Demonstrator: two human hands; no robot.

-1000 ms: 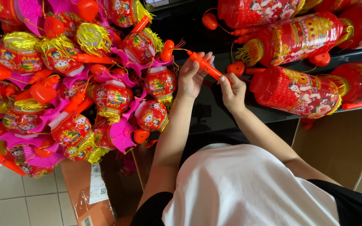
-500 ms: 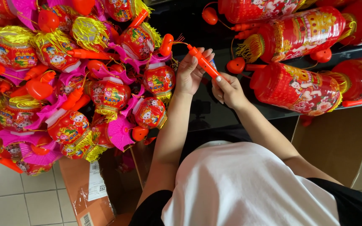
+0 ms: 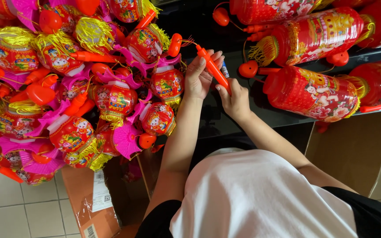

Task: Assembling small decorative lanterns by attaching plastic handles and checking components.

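Orange handle (image 3: 214, 70) over black tabletop (image 3: 225, 119)

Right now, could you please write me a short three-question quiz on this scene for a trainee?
1. True or false: both hands hold the orange handle.
2. Which lies beside the person's left hand? A) a heap of round lanterns B) a stack of plates C) a row of bottles
3. Fill in: the long red lanterns beyond the right hand lie on a dark ____.

Key
1. True: the left hand grips its upper part, the right hand its lower end.
2. A.
3. Table.
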